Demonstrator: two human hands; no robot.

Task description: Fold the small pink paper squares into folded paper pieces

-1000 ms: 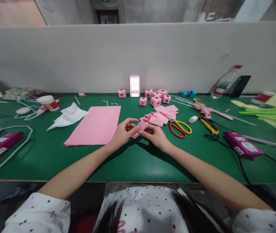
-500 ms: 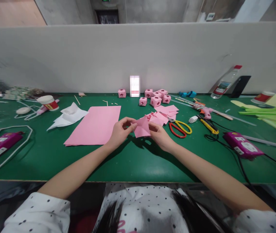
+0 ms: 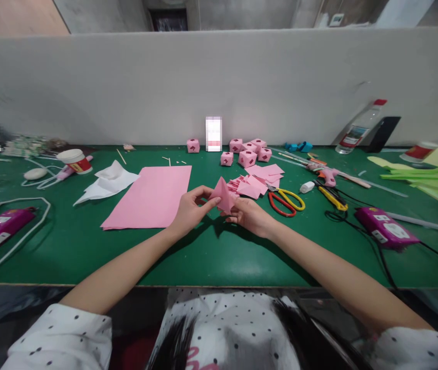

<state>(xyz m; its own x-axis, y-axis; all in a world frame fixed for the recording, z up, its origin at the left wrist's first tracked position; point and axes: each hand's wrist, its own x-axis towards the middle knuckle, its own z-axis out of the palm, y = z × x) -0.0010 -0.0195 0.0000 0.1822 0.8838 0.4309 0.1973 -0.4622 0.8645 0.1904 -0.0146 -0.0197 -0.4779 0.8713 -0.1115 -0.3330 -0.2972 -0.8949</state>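
A small piece of folded pink paper point(image 3: 223, 195) is held up over the table, its point upward. My left hand point(image 3: 196, 208) pinches its left side between thumb and fingers. On the right edge, my right hand point(image 3: 250, 216) grips it too, fingers closed and partly hidden behind the paper. Just beyond lie several cut pink paper pieces point(image 3: 253, 186) in a loose pile. Scissors point(image 3: 286, 200) with one red and one yellow handle rest right of the pile. Larger pink sheets point(image 3: 153, 198) lie stacked to the left of my hands.
Folded pink paper cubes point(image 3: 247, 158) sit toward the back, near a propped phone point(image 3: 214, 134). A crumpled white tissue point(image 3: 107, 181) and paper cup point(image 3: 75, 160) are left. Right are a pink glue gun point(image 3: 329, 176), yellow cutter point(image 3: 332, 198), bottle point(image 3: 361, 128) and purple power strip point(image 3: 386, 227).
The pink paper has gone from a broader, opened shape to a narrower, pointed one. My right hand has turned and come slightly closer to my left.
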